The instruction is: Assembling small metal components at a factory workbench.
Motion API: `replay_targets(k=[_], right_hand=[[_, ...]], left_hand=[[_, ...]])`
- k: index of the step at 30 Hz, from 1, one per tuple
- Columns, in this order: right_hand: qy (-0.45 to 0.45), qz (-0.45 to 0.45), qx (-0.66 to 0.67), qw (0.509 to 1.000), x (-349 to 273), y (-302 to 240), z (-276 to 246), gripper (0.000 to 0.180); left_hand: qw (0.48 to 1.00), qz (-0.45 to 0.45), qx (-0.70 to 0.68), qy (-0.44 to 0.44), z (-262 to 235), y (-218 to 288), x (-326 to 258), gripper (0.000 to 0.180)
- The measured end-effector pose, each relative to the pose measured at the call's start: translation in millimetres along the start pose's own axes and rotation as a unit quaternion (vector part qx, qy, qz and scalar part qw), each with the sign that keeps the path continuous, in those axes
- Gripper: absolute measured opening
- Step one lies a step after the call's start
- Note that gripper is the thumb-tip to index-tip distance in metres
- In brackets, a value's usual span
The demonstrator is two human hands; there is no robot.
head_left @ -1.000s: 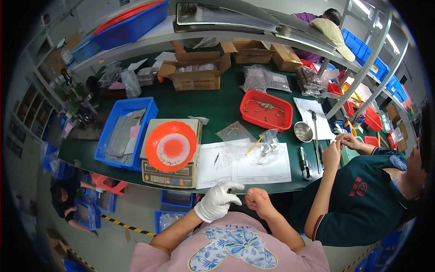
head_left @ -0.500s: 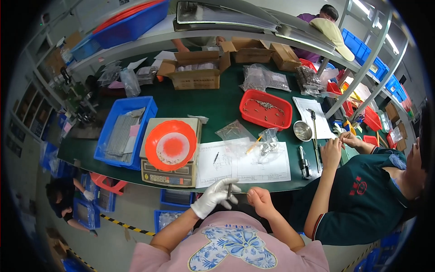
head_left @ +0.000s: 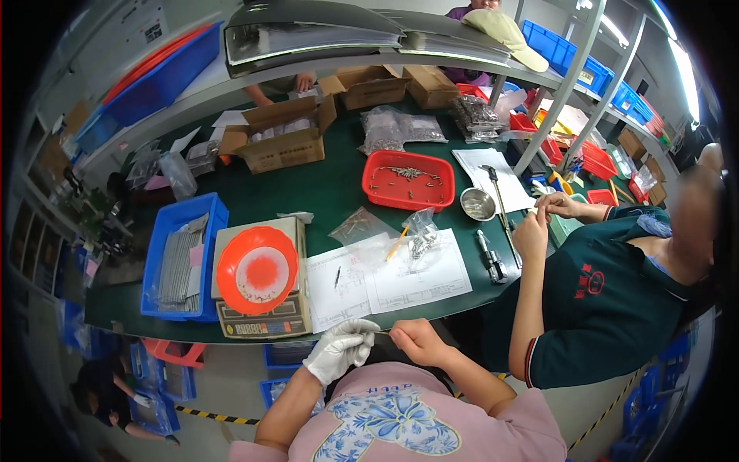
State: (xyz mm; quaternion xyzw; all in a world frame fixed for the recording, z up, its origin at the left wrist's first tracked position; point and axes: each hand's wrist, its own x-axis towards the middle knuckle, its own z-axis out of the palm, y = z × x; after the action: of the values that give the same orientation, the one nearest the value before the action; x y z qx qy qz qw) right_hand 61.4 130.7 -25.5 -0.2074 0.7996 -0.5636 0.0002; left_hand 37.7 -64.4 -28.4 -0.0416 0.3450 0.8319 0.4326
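Head camera view, looking down: two hands meet just off the near edge of a dark green worktable point(head_left: 323, 185), above a lap. A thin, pale, strip-like piece point(head_left: 383, 333) runs between them (too small to identify). It could slip and drop towards the lap or floor, I judge, because only fingertips appear to hold it, one set gloved, and no tabletop lies beneath. A nudge from the near neighbour's arm might cause the same.

The left hand point(head_left: 341, 352), in a white fabric glove, has its fingers curled nearly closed and seems to grip the piece's left end; anything deeper inside is hidden. The bare right hand point(head_left: 419, 342) is closed too, thumb and forefinger pinching the right end.

Just beyond the hands lie white printed sheets point(head_left: 450, 283), with a clear plastic bag of metal parts point(head_left: 423, 244) on top. To the left, a shallow orange-red bowl point(head_left: 229, 269) sits on a boxy beige scale point(head_left: 265, 326); farther left is a blue plastic bin point(head_left: 173, 315) of flat grey pieces. On the far side of the sheets is a red plastic tray point(head_left: 367, 179) of small metal parts, with a round steel bowl point(head_left: 477, 203) to its right. At right, a co-worker in a dark green shirt point(head_left: 608, 323) holds both hands together.
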Motion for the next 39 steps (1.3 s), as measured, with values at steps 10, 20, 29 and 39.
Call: replay_targets(k=[10, 20, 29, 39], right_hand=[[-0.03, 0.065, 0.108, 0.992, -3.3, 3.6, -1.4, 0.033], [0.042, -0.013, -0.15, 0.988, -0.1, -3.9, -0.6, 0.014], [0.05, -0.072, -0.17, 0.981, -6.9, 10.9, 4.5, 0.01], [0.066, -0.02, -0.061, 0.996, -5.4, 3.9, -5.0, 0.016]], left_hand=[[0.985, -0.05, 0.163, 0.01, 8.6, 10.2, -2.6, 0.029], [0.985, 0.029, 0.14, 0.092, 3.1, -5.3, 2.9, 0.019], [0.981, -0.013, 0.171, 0.096, 1.4, -3.7, 5.4, 0.021], [0.987, -0.103, 0.125, 0.001, -4.8, 12.2, 0.1, 0.037]])
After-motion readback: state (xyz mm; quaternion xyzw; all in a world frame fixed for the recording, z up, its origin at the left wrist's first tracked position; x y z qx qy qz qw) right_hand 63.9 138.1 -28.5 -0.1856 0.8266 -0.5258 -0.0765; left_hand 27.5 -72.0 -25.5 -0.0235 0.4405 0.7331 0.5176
